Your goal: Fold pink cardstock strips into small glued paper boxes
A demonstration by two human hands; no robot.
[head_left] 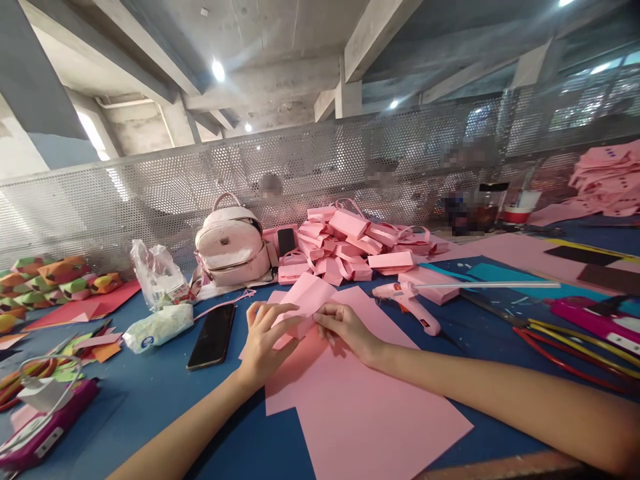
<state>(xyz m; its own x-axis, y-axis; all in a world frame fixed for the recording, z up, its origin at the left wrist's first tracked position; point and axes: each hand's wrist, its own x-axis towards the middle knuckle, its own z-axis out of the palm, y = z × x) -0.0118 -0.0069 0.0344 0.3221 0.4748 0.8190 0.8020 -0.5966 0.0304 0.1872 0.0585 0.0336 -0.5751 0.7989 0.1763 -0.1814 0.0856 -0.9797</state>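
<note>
A small folded piece of pink paper (pixel 311 293) is held up above the pink sheets (pixel 370 400) in front of me. My right hand (pixel 347 330) pinches its lower right edge between thumb and fingertips. On the other side, my left hand (pixel 269 337) has its fingers apart and curved, with the fingertips close to the paper's left edge; whether they touch it I cannot tell. Beyond my right hand lies a pink glue gun (pixel 413 303) with a long glue stick in its back. Left of my left hand rests a black phone (pixel 213 337).
Folded pink paper pieces (pixel 345 240) are heaped at the back beside a pale pink backpack (pixel 233 243). Tissue pack (pixel 159 327), plastic bag (pixel 159 273) and magenta power strip (pixel 47 427) lie left. Scissors (pixel 525 327) and another power strip (pixel 597 323) lie right. A perforated metal screen (pixel 320 160) stands behind.
</note>
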